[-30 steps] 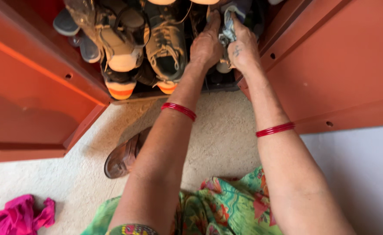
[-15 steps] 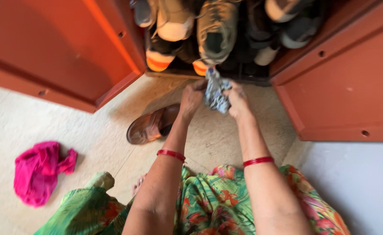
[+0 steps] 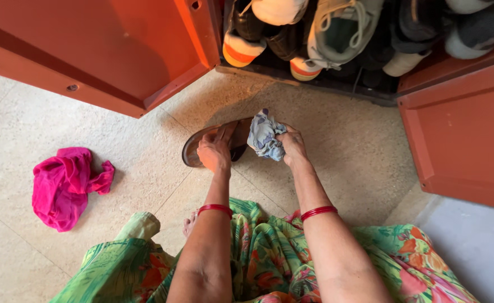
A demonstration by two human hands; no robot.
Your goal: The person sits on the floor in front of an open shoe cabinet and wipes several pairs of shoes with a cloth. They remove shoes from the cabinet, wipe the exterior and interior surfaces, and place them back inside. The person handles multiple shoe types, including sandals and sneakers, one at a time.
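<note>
Floor: speckled stone (image 3: pixel 325 146) before open orange shoe cabinet (image 3: pixel 460 140).
Change: hands withdrawn from cabinet.
Left hand (image 3: pixel 214 152): now gripping brown sandal (image 3: pixel 193 147).
Right hand (image 3: pixel 292 147): still closed around crumpled blue cloth (image 3: pixel 263 134).

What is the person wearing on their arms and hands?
Both arms are bare, with no sleeves. Each wrist has thin, shiny red bangles: one set on the left wrist and one on the right wrist. The left hand and the right hand wear no gloves, and I can't make out any rings. Below the arms is a green dress with bright flowers.
</note>
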